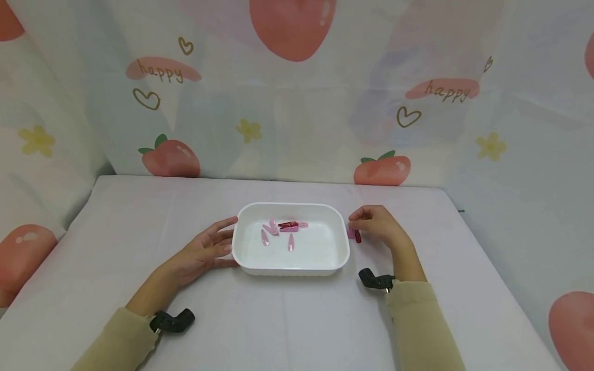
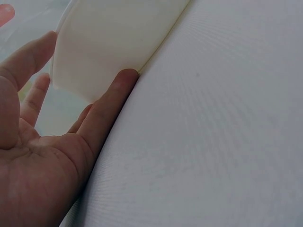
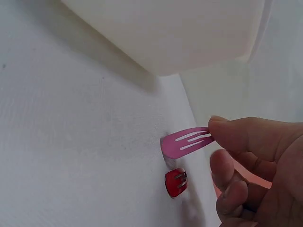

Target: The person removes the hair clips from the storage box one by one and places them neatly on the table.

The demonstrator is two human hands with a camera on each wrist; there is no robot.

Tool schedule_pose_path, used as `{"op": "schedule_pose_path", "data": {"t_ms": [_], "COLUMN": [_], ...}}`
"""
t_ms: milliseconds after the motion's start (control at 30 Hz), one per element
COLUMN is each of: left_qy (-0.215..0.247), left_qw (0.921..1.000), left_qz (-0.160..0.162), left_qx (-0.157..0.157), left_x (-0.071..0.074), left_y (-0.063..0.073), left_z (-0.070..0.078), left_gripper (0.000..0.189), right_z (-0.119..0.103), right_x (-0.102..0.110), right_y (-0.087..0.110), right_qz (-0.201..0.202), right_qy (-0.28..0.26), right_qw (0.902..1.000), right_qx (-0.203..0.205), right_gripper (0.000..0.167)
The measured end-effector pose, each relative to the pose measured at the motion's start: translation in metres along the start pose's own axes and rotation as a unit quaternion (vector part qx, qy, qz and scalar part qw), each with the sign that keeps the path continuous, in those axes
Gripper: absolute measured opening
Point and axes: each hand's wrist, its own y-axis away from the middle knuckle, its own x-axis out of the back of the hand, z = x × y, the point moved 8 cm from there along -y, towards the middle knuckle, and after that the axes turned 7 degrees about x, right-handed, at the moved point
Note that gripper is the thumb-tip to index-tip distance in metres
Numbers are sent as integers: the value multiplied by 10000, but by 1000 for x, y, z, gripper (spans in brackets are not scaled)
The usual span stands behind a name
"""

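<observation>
A white tray (image 1: 320, 250) holds several pink hair clips (image 1: 291, 242) and a dark red clip or two (image 1: 289, 224), some overlapping. My left hand (image 1: 199, 255) touches the tray's left end with its fingers spread. In the left wrist view, fingertips (image 2: 127, 75) rest against the tray's outer wall (image 2: 104, 47). Just right of the tray, my right hand (image 1: 378, 224) pinches a pink snap hair clip (image 3: 184, 144) by one end between thumb and finger. Beside that clip, a red hair clip (image 3: 176, 183) lies on the cloth.
A white cloth (image 1: 278, 319) covers the table, whose back edge meets a patterned curtain (image 1: 301, 118). More of the same curtain hangs at both sides. Black devices (image 1: 172, 321) are strapped at both wrists.
</observation>
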Motion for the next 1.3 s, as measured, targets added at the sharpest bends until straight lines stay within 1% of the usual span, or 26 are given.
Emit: {"op": "schedule_pose_path", "data": {"t_ms": [167,333,400,500,600,700,767,867,933,1000,1067,1300], "left_qy": [1,-46,-64,-72,-51,-7,14,45,84,108,113,129], "left_qw": [10000,10000,10000,10000,10000,10000,10000,10000,9999,9999,9999,9999], "left_qz": [-66,-29,-13,-32,-34,-28,-34,-71,-103,-119,-113,-71], "left_qx": [-50,-6,0,-13,-13,13,16,-5,-30,-43,-40,-22], "left_x": [0,0,1,0,-1,-1,-2,-2,-2,-2,-2,-2], "left_y": [0,0,0,0,0,0,0,-1,-2,-3,-3,-2], "left_z": [-1,-1,-1,0,1,2,2,2,3,3,3,0], "left_gripper": [67,67,67,67,67,68,68,68,68,69,69,69], "right_z": [5,8,7,3,-6,-17,-25,-38,-47,-56,-66,-94], "right_x": [-1,1,4,8,11,13,12,11,9,6,1,-33], "right_y": [0,1,1,2,2,3,4,5,6,8,10,11], "right_qz": [-28,16,84,209,275,257,202,111,71,35,-20,-370], "right_qy": [254,421,333,-179,-917,-1460,-1767,-2186,-2368,-2436,-2405,-1875], "right_qw": [9996,9988,9990,9993,9954,9886,9829,9729,9672,9642,9638,9719], "right_qx": [-141,-238,-285,-255,-41,260,475,751,916,1044,1151,1375], "right_gripper": [24,31,34,38,44,46,43,34,29,26,25,35]}}
